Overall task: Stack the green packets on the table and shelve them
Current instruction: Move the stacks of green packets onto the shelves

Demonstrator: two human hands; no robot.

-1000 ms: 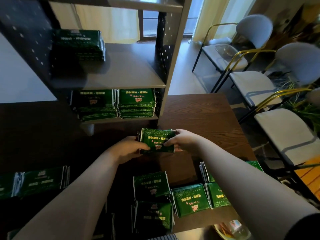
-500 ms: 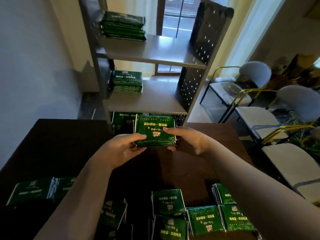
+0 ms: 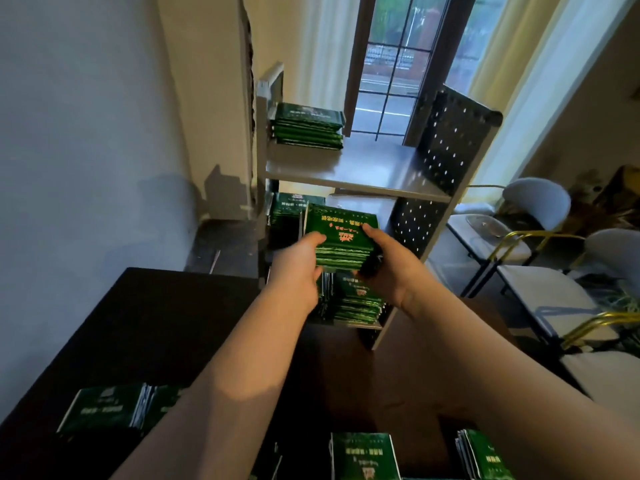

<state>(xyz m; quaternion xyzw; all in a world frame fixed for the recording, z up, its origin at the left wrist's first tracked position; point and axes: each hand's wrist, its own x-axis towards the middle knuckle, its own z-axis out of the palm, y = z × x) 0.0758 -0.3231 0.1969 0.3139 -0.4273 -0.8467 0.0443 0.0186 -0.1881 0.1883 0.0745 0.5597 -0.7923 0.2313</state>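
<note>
Both hands hold one stack of green packets (image 3: 341, 237) up in front of the middle shelf of the shelving unit (image 3: 356, 174). My left hand (image 3: 298, 268) grips its left side, my right hand (image 3: 384, 261) its right side. Another pile of packets (image 3: 306, 128) lies on the top shelf at the left. A further pile (image 3: 285, 211) sits at the left of the middle shelf, behind the held stack. The bottom shelf carries a pile of packets (image 3: 360, 303), partly hidden by my hands. Loose packets lie on the dark table (image 3: 145, 327) near me, at the left (image 3: 107, 407) and bottom centre (image 3: 363, 455).
The unit has perforated black side panels (image 3: 446, 143) and stands against a white wall (image 3: 86, 133) on the left. Chairs with gold frames (image 3: 526, 244) stand to the right. A window (image 3: 391, 64) with curtains is behind the shelves.
Both hands have lifted the stack from the table and carried it forward up to the middle shelf. The view has tilted upward, showing the top shelf.
</note>
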